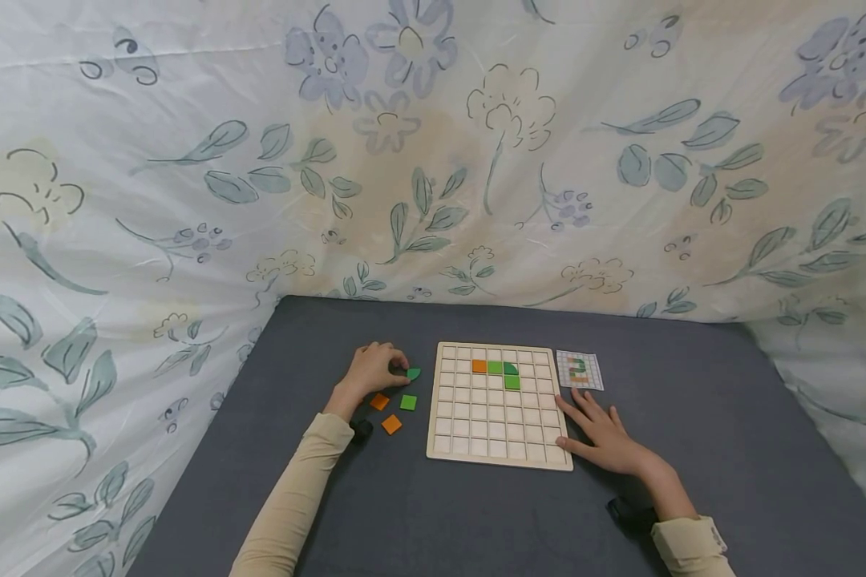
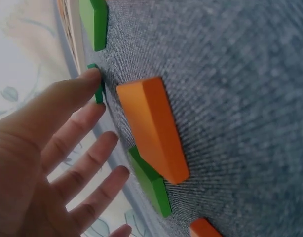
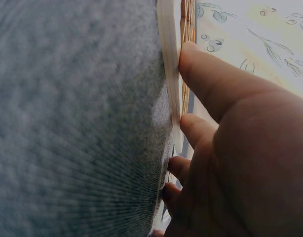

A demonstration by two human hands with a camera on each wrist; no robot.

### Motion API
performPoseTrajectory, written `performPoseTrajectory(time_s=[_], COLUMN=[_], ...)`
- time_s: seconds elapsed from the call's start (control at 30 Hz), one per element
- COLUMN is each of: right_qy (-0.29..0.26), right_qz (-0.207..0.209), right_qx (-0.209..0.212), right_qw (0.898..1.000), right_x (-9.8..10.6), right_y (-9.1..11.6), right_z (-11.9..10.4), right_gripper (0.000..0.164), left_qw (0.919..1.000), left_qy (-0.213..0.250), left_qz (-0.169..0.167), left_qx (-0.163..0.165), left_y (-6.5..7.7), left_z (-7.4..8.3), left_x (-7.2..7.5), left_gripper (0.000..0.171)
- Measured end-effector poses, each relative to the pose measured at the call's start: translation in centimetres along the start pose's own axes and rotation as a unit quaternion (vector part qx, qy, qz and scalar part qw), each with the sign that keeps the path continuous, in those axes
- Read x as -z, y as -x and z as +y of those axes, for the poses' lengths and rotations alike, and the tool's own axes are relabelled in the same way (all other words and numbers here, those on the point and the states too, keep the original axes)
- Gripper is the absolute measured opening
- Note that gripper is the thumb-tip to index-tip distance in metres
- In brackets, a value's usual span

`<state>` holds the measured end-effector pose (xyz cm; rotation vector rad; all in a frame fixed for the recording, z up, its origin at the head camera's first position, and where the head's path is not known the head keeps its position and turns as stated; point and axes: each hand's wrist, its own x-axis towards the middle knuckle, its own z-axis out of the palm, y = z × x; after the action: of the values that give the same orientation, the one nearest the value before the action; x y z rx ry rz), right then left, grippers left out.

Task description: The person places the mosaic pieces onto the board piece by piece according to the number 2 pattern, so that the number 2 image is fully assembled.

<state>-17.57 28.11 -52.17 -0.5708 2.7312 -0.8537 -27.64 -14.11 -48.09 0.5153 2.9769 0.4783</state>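
Note:
My left hand (image 1: 375, 370) pinches a dark green tile with a rounded edge (image 1: 414, 374) between thumb and index finger, left of the wooden grid board (image 1: 471, 431). In the left wrist view this tile (image 2: 99, 94) shows edge-on at the fingertips. Near that hand lie an orange tile (image 1: 379, 401), a second orange tile (image 1: 392, 425) and a green square tile (image 1: 408, 402). Another green tile (image 2: 150, 182) shows only in the left wrist view. My right hand (image 1: 606, 441) is spread at the board's right edge, thumb and index fingertip touching the frame.
On the board sit an orange tile (image 1: 479, 366), a green tile (image 1: 495, 367), a round-edged green tile (image 1: 510, 369) and another green tile (image 1: 512, 383). A printed pattern card (image 1: 572, 370) lies right of the board. A floral curtain (image 1: 433, 200) hangs behind the dark tabletop (image 1: 491, 513).

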Motion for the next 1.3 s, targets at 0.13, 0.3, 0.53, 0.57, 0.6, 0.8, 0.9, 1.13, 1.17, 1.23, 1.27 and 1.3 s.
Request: performPoseTrajectory(time_s=[0.13,0.3,0.53,0.57,0.6,0.8,0.9,1.13,1.17,1.23,1.27,1.3], right_qy=[-0.001,-0.014,-0.013,-0.014,-0.014,-0.007,-0.004,0.007,0.008,0.009,0.01,0.01], right_qz=[0.002,0.021,0.021,0.022,0.022,0.025,0.019,0.004,0.004,0.004,0.004,0.003], right_qx=[0.004,0.031,0.036,0.034,0.031,0.026,0.023,0.007,0.007,0.007,0.007,0.007], right_qw=[1.0,0.999,0.999,0.999,0.999,0.999,1.0,1.0,1.0,1.0,1.0,1.0], right_x=[0.0,0.0,0.2,0.2,0.3,0.3,0.4,0.5,0.5,0.5,0.4,0.5], right_y=[0.0,0.2,0.3,0.3,0.3,0.3,0.3,0.2,0.2,0.2,0.2,0.2], right_z=[0.0,-0.1,-0.6,-0.7,-0.8,-0.9,-1.0,-1.2,-1.1,-1.1,-1.1,-1.1], right_gripper=[0.074,0.072,0.07,0.07,0.071,0.07,0.071,0.072,0.072,0.072,0.072,0.072], left_qw=[0.9999,0.9997,0.9994,0.9994,0.9994,0.9991,0.9986,0.9971,0.9968,0.9963,0.9961,0.996], left_qy=[-0.009,-0.02,-0.025,-0.024,-0.023,-0.012,-0.007,-0.009,-0.012,-0.017,-0.016,-0.013], left_qz=[0.009,0.014,0.013,0.013,0.013,0.018,0.018,0.024,0.025,0.024,0.023,0.021], left_qx=[-0.002,-0.007,-0.019,-0.021,-0.022,-0.037,-0.049,-0.071,-0.075,-0.081,-0.084,-0.086], left_y=[-0.1,-0.3,-0.5,-0.5,-0.5,-0.7,-0.8,-1.2,-1.2,-1.4,-1.5,-1.5], left_z=[-0.1,0.2,1.0,1.2,1.3,2.1,2.7,3.8,3.9,4.1,4.2,4.4], left_x=[-0.2,-0.3,-0.4,-0.5,-0.5,-0.6,-0.5,-1.0,-1.1,-1.4,-1.5,-1.5], left_gripper=[0.022,0.022,0.024,0.024,0.024,0.023,0.022,0.024,0.024,0.024,0.024,0.023])
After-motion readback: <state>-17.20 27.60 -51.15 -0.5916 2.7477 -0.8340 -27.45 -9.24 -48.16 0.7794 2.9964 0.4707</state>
